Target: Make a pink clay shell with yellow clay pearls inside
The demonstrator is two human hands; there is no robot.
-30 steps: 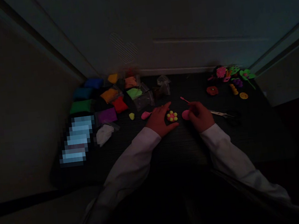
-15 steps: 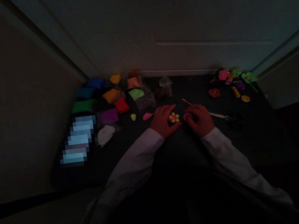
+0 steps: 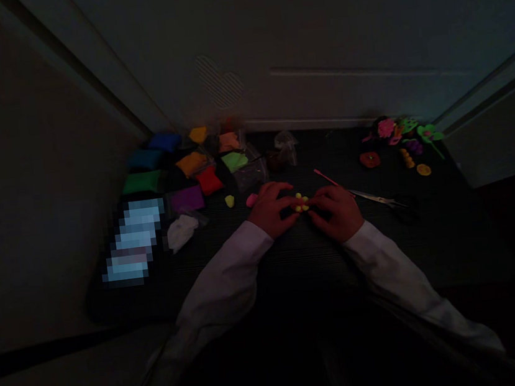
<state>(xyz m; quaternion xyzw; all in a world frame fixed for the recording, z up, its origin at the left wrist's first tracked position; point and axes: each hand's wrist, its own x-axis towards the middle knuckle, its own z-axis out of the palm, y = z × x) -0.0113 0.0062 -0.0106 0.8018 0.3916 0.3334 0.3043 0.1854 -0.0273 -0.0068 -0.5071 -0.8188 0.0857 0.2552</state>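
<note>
A small clay flower (image 3: 304, 200) with yellow balls around a pink-red middle lies between my hands on the dark table. My left hand (image 3: 273, 211) pinches it from the left, the fingertips covering part of it. From the right, the bent fingers of my right hand (image 3: 339, 213) close on its other edge. Just beyond my left hand is a pink clay piece (image 3: 251, 200), partly covered, and a yellow clay lump (image 3: 230, 201) beside it. Past my right hand lies a thin pink stick tool (image 3: 325, 176), near the scissors (image 3: 380, 200).
Bags of coloured clay, such as the red one (image 3: 210, 180) and the white one (image 3: 182, 232), cover the left and back. A blurred-out bright screen (image 3: 138, 239) is at far left. Finished-looking clay flowers (image 3: 386, 128) stand back right, below a pale panel (image 3: 336, 33).
My right hand has moved left and its fingers now meet the flower. The pink clay seen at its fingers before is no longer visible. My left hand has shifted slightly left.
</note>
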